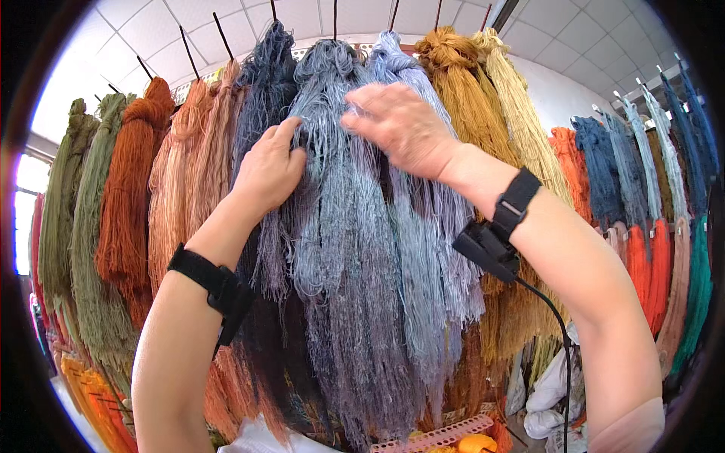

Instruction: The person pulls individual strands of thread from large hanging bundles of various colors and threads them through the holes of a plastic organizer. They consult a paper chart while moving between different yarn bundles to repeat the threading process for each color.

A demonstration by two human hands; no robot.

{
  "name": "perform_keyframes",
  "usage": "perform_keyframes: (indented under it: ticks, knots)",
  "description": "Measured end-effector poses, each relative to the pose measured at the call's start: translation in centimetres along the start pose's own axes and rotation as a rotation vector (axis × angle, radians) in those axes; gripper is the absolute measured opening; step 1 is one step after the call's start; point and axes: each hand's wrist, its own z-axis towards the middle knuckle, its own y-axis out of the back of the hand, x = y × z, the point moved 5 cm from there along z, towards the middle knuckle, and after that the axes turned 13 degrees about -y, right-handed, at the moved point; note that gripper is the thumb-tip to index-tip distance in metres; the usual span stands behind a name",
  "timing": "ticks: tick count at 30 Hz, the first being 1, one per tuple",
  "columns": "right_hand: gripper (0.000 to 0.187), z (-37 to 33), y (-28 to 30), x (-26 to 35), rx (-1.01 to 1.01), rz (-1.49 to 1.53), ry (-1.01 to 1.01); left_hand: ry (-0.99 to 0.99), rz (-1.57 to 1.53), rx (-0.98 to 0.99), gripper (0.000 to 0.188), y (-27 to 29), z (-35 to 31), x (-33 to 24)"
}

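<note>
A thick hank of grey-blue yarn (332, 226) hangs from a rod in the middle, its loose strands running down into purple-grey ends. At its left edge is my left hand (270, 167), index finger and thumb apart, the fingertips against the strands. My right hand (404, 128) is raised in front of the upper right part of the hank, near a pale lavender-blue hank (393, 59). Its fingers are bent and apart, slightly blurred, with no strand plainly gripped. To the left of the grey-blue hank hangs a dark navy hank (266, 72).
Rust-orange (132, 189), peach (181, 174) and green hanks (98, 226) hang at left; mustard (468, 98) and cream ones (521, 106) at right. More yarn racks (642, 158) stand far right. Below are a pink perforated strip (438, 436) and white bags (555, 392). A black cable (566, 347) trails from my right wrist.
</note>
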Motion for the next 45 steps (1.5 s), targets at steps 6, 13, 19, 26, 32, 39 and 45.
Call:
perform_keyframes:
  ticks: [6, 13, 19, 26, 32, 39, 45]
  knots:
    - [0.012, -0.1, -3.5, 1.7, 0.714, -0.119, -0.049, 0.133, 0.063, 0.098, 0.053, -1.7, 2.4, 0.8]
    - [0.022, -1.2, -3.0, -1.1, 0.64, 0.079, -0.388, 0.437, -0.749, -0.031, 0.022, -4.0, 2.5, 3.9]
    - [0.018, -1.1, -3.7, -2.8, 0.468, 0.304, -0.688, 0.553, -1.282, -0.162, 0.02, -3.1, 2.0, 3.3]
    - [0.018, 0.3, -3.4, -3.3, 0.242, 0.48, -0.775, 0.612, -1.41, -0.206, 0.017, -2.7, 1.2, 3.7]
    - [0.016, 0.0, -3.2, -4.0, 0.178, 0.458, -0.784, 0.789, -1.551, -0.256, 0.018, -3.3, 0.5, 3.9]
    - [0.016, -1.9, -3.6, -5.7, 0.219, 0.625, -0.864, 0.761, -1.532, -0.199, 0.019, -4.7, 0.9, 2.9]
    - [0.018, -2.1, -3.6, -5.4, 0.09, 0.719, -0.956, 0.758, -1.447, -0.197, 0.019, -2.9, -0.4, 2.9]
